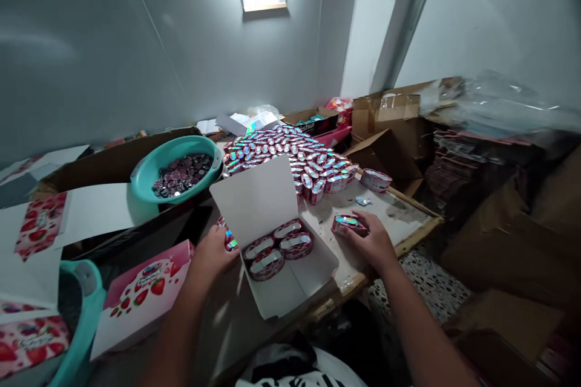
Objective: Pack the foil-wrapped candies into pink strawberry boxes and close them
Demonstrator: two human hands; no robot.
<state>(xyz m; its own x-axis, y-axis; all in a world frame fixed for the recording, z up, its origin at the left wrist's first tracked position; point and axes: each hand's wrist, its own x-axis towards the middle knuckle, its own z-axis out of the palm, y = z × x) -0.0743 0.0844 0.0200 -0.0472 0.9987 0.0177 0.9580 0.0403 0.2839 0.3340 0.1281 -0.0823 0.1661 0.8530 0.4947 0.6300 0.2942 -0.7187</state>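
Note:
My right hand (374,242) is closed round a small oval pack (350,224) with a shiny rainbow top, low over the tabletop. To the left, my left hand (212,254) is closed on another shiny oval pack (231,240), partly hidden by the fingers and the box. Between my hands a white carton (313,281) lies open, its lid (261,193) raised at the back. Several oval packs (296,245) with red patterned sides sit inside, towards its back and left; the front right shows bare white card.
A large pile of shiny oval packs (281,145) covers the back of the table (394,208). One teal basin (181,140) holds small round dark pieces. A strawberry-printed box (145,290) stands at left. Cardboard boxes (385,127) crowd the right side.

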